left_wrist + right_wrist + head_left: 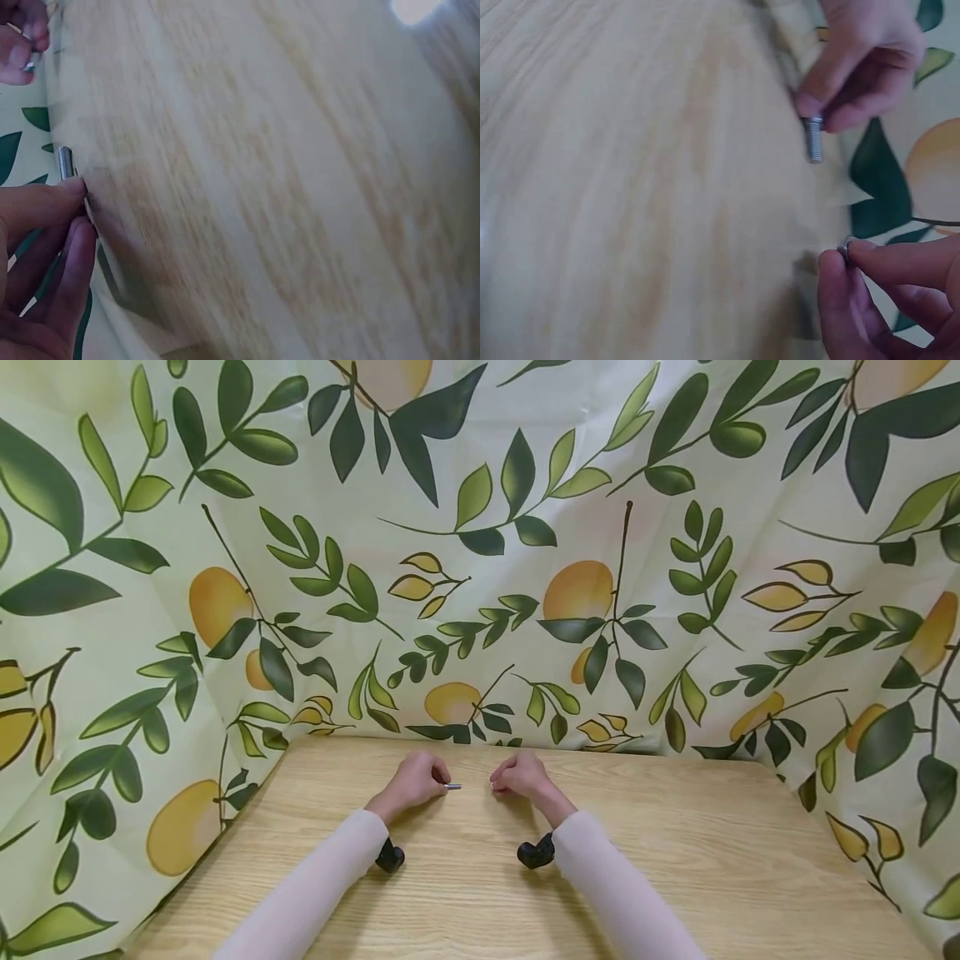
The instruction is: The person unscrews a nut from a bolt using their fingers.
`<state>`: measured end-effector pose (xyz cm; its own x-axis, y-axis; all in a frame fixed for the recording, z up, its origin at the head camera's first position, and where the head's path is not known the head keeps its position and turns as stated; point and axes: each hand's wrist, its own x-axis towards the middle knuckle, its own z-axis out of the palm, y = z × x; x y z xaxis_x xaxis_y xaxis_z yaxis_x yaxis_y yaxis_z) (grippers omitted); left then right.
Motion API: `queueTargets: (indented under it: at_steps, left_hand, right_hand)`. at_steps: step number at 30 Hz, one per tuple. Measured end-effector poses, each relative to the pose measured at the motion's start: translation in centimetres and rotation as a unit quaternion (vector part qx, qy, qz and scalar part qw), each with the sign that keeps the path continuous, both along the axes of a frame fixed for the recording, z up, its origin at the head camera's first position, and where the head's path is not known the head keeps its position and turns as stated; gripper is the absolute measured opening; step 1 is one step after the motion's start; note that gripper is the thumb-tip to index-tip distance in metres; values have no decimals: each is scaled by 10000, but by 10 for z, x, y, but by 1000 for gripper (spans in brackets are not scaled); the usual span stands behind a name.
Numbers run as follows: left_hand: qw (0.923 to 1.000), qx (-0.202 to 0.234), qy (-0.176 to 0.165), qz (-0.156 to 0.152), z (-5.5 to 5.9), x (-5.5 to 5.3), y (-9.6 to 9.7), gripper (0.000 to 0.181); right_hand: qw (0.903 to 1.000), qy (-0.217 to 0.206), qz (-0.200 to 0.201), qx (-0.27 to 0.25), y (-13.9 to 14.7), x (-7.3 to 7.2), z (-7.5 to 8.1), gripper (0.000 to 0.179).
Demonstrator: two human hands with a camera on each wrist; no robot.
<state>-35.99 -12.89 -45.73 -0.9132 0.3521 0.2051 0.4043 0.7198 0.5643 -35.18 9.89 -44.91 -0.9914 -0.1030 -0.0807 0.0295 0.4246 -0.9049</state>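
Note:
In the head view my left hand [415,781] pinches a metal bolt [453,787] by one end. Its threaded shank [815,142] sticks out past the thumb and fingertips toward the right hand. My right hand [523,777] holds a small shiny metal nut [845,249] between thumb and forefinger; the fingertips cover most of it. A gap separates the two hands, and bolt and nut are apart. Both hands are just above the wooden table [465,877], near its far edge.
A cloth [510,635] printed with leaves and orange fruit hangs behind the table and along its sides. Black wrist devices [536,853] sit under both forearms, close to the tabletop.

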Motion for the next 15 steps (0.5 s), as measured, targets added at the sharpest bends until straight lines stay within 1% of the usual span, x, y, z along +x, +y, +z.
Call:
queueTargets:
  at_steps: [3,6,9,10,15]
  left_hand:
    - [10000,-16,30,20,0,3,2,13]
    - [10000,-38,40,39,-1,4,4,14]
    - [9999,-92,51,79,-2,2,5,14]
    - [9999,-109,64,86,-2,1,5,15]
    - [9999,-100,27,54,-1,1,5,17]
  right_hand:
    - [9997,68,10,225,-5,1,-7,5]
    - [9960,415,-62,791,-8,2,-9,4]
    - [9895,656,-153,1276,-12,2,-11,4]
    - [9882,680,-185,1358,-13,2,-11,4]
    - [9890,596,-302,1317,-10,1,-7,7]
